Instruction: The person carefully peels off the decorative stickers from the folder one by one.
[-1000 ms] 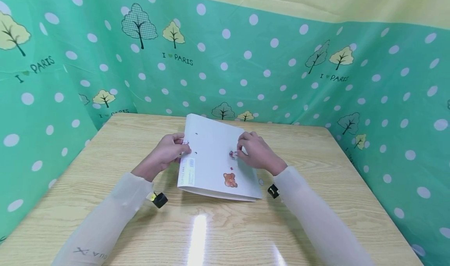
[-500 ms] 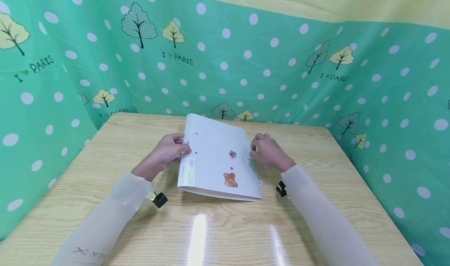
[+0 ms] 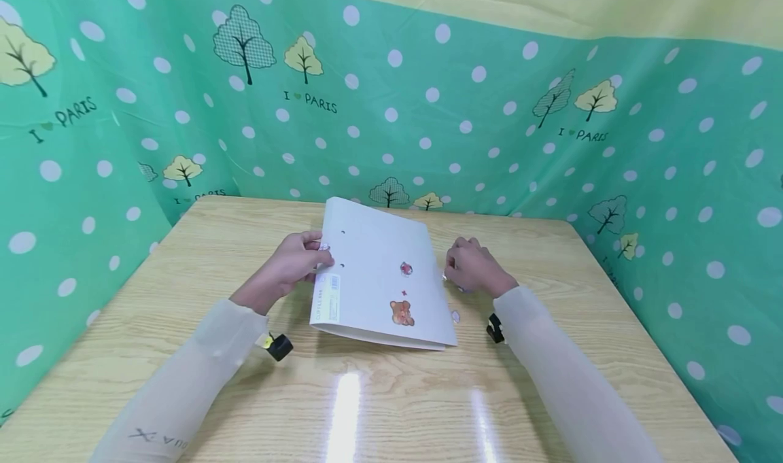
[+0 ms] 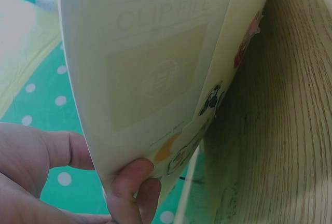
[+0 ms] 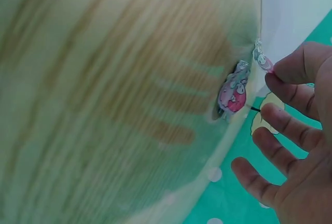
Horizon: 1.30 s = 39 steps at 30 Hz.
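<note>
A white clip file (image 3: 373,245) is tilted up on the table, its spine to the left. My left hand (image 3: 293,266) grips the spine, thumb on the cover and fingers curled behind; the left wrist view shows the fingertips (image 4: 136,175) pressed against its other face. The cover bears a bear sticker (image 3: 402,313), a round red sticker (image 3: 406,268) and a tiny red star. Just right of the file, my right hand (image 3: 477,267) pinches a small sticker (image 5: 263,60) between thumb and forefinger, other fingers spread. A pink-and-red sticker (image 5: 234,94) lies close by on the table.
A pale sticker (image 3: 455,317) shows at the file's lower right edge. Several more stickers, one a dark character (image 4: 211,98), line the file's far face. The wooden table (image 3: 245,395) ends at a green dotted curtain (image 3: 342,136).
My right hand has drawn back rightward from the cover, uncovering the round red sticker, and now sits beyond the file's right edge. The left hand and file stay put.
</note>
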Each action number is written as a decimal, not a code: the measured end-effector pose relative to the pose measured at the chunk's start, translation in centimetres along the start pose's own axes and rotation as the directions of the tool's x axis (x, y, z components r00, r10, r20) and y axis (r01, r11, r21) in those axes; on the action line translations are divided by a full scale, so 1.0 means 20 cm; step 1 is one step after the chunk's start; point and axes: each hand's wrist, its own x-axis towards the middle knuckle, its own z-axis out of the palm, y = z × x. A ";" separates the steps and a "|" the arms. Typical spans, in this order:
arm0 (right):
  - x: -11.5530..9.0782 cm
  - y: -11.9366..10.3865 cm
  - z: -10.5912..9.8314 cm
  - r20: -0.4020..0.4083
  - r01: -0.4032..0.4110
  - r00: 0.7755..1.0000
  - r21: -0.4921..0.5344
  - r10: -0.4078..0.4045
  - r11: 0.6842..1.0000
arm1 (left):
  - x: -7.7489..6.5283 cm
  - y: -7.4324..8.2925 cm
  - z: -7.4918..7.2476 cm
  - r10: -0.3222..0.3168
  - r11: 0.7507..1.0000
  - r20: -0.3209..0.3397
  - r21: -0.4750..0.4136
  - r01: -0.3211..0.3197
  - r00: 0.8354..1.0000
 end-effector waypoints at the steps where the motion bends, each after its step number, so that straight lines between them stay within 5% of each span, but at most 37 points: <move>1: 0.00 0.00 0.00 0.004 0.001 1.000 -0.014 -0.001 1.000 | 0.00 0.00 0.00 0.000 1.000 0.000 -0.001 0.000 1.000; 11: 0.02 0.02 0.03 0.025 0.001 1.000 -0.112 0.002 0.994 | 0.00 0.00 0.00 -0.001 1.000 0.004 -0.012 0.001 1.000; 25: 0.02 0.00 0.01 -0.005 -0.078 0.997 -0.049 0.078 0.996 | 0.00 0.00 0.00 0.001 1.000 0.007 -0.003 -0.001 1.000; 39: 0.03 -0.02 0.03 -0.034 -0.042 0.999 -0.043 0.040 0.998 | -0.01 0.00 0.00 0.010 1.000 0.005 -0.006 -0.010 1.000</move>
